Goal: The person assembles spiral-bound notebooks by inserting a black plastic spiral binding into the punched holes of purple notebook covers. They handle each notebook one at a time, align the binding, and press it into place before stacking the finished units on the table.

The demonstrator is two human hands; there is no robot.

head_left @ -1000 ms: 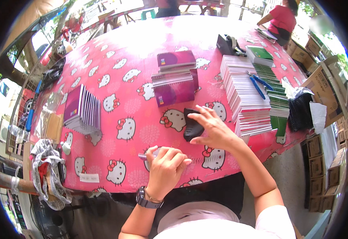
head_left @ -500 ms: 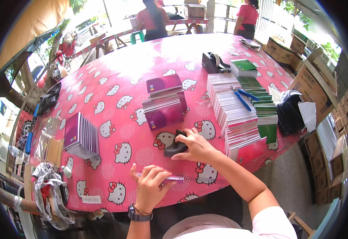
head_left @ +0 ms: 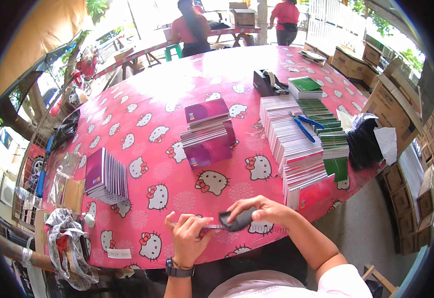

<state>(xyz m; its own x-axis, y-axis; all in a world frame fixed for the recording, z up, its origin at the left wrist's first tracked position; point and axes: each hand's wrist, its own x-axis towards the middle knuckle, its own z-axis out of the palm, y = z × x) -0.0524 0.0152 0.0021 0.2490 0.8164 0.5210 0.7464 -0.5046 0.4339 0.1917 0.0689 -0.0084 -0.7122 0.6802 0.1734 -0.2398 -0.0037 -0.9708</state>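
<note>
Near the table's front edge, my left hand (head_left: 191,239) is closed on a thin purple spiral notebook (head_left: 210,227), held on its edge. A loose length of wire coil (head_left: 278,230) sticks out to the right of it. My right hand (head_left: 262,210) grips a dark, smooth, block-like tool (head_left: 244,221), its kind unclear. That tool touches or overlaps the notebook's right end, and part of the spine is hidden behind it. Ahead of my hands lie purple notebooks (head_left: 208,150) in stacks. To the left stands a row of purple spiral-bound notebooks (head_left: 104,176).
At right are a long row of white-edged booklets (head_left: 284,134), green notebooks (head_left: 335,168), blue-handled pliers (head_left: 304,130) and a black tape dispenser (head_left: 268,83). Cardboard boxes (head_left: 393,111) stand beyond the table (head_left: 177,181). A plastic bag (head_left: 64,243) hangs at the left corner. Two people are in the background.
My right hand has lifted the dark tool off the table and brought it down toward me onto the notebook's right end. My left hand keeps its hold. A background person has shifted left.
</note>
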